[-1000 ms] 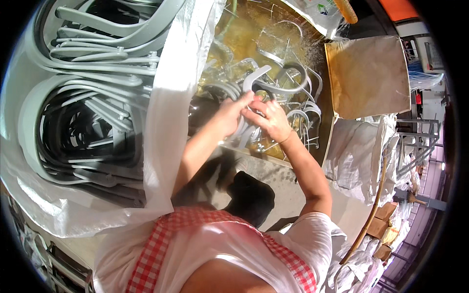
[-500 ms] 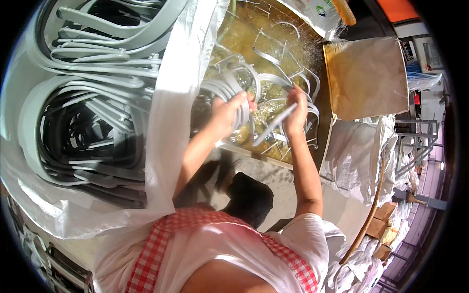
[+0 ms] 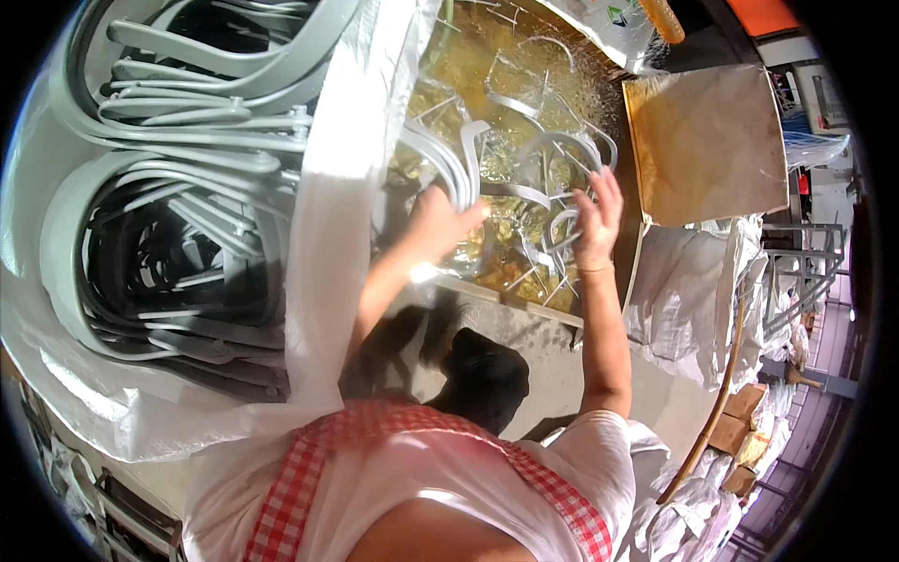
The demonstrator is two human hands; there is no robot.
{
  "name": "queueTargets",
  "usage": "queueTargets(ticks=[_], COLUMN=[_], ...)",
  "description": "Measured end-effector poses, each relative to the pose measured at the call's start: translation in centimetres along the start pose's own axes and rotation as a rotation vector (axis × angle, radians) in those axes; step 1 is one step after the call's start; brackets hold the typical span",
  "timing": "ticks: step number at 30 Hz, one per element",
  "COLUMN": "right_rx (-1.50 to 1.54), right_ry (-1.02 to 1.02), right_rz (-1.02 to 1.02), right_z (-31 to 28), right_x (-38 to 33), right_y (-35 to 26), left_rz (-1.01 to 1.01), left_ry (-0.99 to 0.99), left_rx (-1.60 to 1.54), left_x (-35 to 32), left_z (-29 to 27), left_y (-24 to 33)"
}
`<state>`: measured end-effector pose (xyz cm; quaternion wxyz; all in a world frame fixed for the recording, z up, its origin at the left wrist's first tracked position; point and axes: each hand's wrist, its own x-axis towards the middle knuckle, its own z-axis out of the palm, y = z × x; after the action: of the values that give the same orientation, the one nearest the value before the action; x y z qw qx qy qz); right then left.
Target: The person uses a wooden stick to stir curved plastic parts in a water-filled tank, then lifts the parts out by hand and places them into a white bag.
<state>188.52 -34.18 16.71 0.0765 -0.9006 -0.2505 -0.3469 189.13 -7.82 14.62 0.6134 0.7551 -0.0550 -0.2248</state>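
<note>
We see the left hand [image 3: 435, 225] closed around a bundle of curved grey strips [image 3: 445, 159], held over the left part of a tub [image 3: 510, 300] of yellowish liquid [image 3: 478, 58]. The right hand [image 3: 596, 223] has its fingers spread and slightly bent beside a curled piece [image 3: 552, 228]; with the blur, we cannot quite tell whether they touch. More loose strips [image 3: 513, 104] lie in the liquid, and to our left a white sack [image 3: 323, 234] holds stacked grey loops [image 3: 61, 253].
</note>
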Motion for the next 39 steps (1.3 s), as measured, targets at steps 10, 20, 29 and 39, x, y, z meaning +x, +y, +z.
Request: queueTargets(ticks=[10, 20, 29, 39], right_rx=[0.405, 0.599, 0.858, 0.852], right_ry=[-0.243, -0.618, -0.767, -0.329], right_rz=[-0.44, 0.241, 0.386, 1.538], right_z=[-0.1, 3.0, 4.6, 3.1], right_x=[0.6, 6.3, 3.2, 1.7], right_y=[-9.1, -3.7, -2.9, -0.6], left_rz=[-0.181, 0.085, 0.039, 0.183], left_ry=[-0.334, -0.899, -1.025, 0.059], left_rx=[-1.15, -0.724, -0.89, -0.284], left_x=[-0.3, -1.8, -1.4, 1.3], left_z=[-0.2, 0.7, 0.6, 1.7], left_y=[0.4, 1.4, 1.0, -0.1])
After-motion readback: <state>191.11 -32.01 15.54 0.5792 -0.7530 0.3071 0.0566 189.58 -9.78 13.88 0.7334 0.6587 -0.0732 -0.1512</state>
